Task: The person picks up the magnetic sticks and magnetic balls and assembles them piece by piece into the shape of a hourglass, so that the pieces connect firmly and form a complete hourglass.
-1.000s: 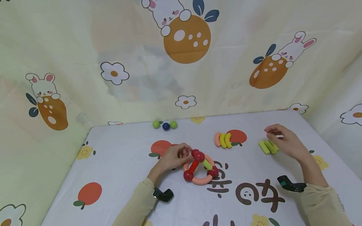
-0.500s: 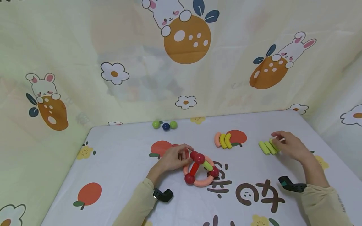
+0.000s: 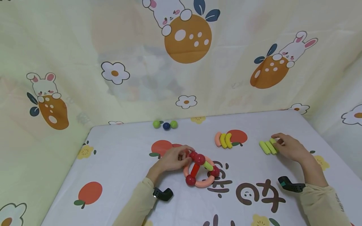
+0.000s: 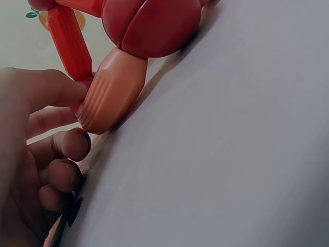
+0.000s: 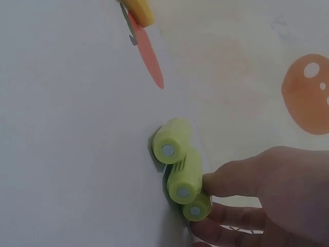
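A toy frame of red balls [image 3: 200, 159], straight red and green rods and pink curved rods [image 3: 205, 183] stands on the table. My left hand [image 3: 172, 158] holds its left side; in the left wrist view, thumb and index finger pinch a pink curved rod [image 4: 114, 92] beside a red rod [image 4: 69, 43]. On the right, several short light-green rods [image 3: 265, 147] lie side by side. My right hand [image 3: 291, 148] pinches the rightmost one, thumb on one side and fingers on the other. Silver discs show in the ends of the green rods [image 5: 172, 141] in the right wrist view.
One pink and two yellow curved rods [image 3: 223, 140] lie behind the frame, towards the right. Two green balls [image 3: 156, 124] and a dark blue ball [image 3: 166, 126] sit at the table's back edge. A patterned curtain [image 3: 135, 94] rises behind the table.
My right hand has come down and slightly right onto the rightmost green rod. The frame has shifted a little towards the front while my left hand keeps hold of it.
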